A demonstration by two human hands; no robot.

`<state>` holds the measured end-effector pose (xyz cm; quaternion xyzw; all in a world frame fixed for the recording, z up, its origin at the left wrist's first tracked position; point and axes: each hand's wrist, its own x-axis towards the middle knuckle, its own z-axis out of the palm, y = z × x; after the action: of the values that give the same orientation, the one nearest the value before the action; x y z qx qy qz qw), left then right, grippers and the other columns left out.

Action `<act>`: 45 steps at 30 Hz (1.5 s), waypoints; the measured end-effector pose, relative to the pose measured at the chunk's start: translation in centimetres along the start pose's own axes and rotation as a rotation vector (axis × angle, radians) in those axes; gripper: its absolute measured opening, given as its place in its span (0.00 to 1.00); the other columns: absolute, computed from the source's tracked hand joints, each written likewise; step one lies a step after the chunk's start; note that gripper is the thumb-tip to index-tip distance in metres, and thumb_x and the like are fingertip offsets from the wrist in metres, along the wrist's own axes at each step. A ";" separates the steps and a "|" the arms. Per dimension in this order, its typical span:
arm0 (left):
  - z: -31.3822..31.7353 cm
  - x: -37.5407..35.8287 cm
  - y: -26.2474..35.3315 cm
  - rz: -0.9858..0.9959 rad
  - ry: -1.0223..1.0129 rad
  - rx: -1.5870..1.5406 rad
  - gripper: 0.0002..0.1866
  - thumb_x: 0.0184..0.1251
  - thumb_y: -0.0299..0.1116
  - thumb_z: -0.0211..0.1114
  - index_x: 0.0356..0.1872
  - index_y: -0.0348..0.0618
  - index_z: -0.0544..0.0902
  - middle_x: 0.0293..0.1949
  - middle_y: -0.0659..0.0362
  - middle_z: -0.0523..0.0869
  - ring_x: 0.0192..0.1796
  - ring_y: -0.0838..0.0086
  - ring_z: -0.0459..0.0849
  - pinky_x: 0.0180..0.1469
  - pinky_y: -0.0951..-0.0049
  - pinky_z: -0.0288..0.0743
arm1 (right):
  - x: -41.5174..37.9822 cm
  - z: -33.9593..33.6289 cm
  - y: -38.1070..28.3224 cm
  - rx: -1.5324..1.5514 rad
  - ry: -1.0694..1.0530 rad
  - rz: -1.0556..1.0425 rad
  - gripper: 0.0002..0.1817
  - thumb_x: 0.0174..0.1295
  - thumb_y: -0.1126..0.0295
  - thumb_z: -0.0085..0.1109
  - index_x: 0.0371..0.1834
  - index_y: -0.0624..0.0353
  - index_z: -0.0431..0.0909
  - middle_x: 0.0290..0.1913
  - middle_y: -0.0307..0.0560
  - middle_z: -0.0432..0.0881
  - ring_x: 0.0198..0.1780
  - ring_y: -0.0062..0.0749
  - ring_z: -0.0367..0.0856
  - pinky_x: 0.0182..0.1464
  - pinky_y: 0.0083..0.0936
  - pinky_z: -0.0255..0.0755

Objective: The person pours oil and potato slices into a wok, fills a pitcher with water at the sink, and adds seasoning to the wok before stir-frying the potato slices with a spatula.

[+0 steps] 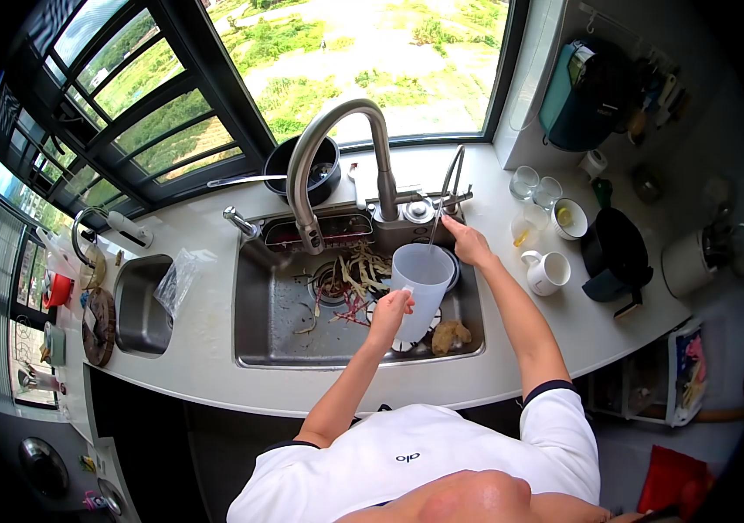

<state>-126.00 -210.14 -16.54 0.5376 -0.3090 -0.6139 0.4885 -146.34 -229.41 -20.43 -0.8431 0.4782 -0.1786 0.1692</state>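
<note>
My left hand (389, 315) is closed around the handle of a tall translucent pitcher (424, 277), held upright over the right part of the sink. A thin curved faucet (460, 159) rises behind the sink, and its slim line comes down to the pitcher's mouth. At that faucet, my right hand (469, 243) has its fingers bent against the lower part; exactly what they grip is partly hidden. Peelings (363, 268) lie around the drain in the steel sink (280, 336). A brown lump (451, 336) sits beside the pitcher, in the sink's front right corner.
A large arched faucet (341, 106) stands over the sink. Behind it is a black pot (324, 179). To the right are glasses (524, 181), a white mug (549, 273), a small bowl (569, 219) and a dark pot (613, 253). A plastic bag (177, 281) hangs into the small basin (138, 305) at left.
</note>
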 end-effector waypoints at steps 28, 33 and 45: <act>0.4 0.4 0.4 -0.084 0.010 0.044 0.15 0.65 0.40 0.54 0.25 0.39 0.78 0.23 0.64 0.75 0.30 0.81 0.72 0.37 0.80 0.63 | 2.6 3.2 0.2 0.485 0.363 0.164 0.05 0.59 0.72 0.58 0.36 0.61 0.74 0.31 0.51 0.84 0.33 0.38 0.85 0.36 0.31 0.76; 0.5 0.7 0.5 -0.080 0.009 0.037 0.15 0.65 0.40 0.54 0.26 0.39 0.78 0.23 0.64 0.75 0.30 0.81 0.72 0.36 0.80 0.63 | 2.7 2.4 0.1 0.461 0.388 0.135 0.04 0.59 0.74 0.58 0.33 0.64 0.75 0.28 0.51 0.84 0.30 0.33 0.86 0.33 0.25 0.77; 0.4 1.1 0.6 -0.075 0.016 0.044 0.13 0.64 0.38 0.54 0.25 0.40 0.77 0.25 0.62 0.77 0.32 0.78 0.74 0.39 0.77 0.66 | 6.4 -0.6 -1.7 0.607 0.471 0.080 0.05 0.60 0.72 0.58 0.30 0.62 0.76 0.23 0.49 0.82 0.25 0.35 0.84 0.30 0.28 0.75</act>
<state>-126.14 -211.43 -16.30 0.5642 -0.2981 -0.6207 0.4555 -142.26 -234.23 -18.25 -0.6713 0.4618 -0.4941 0.3033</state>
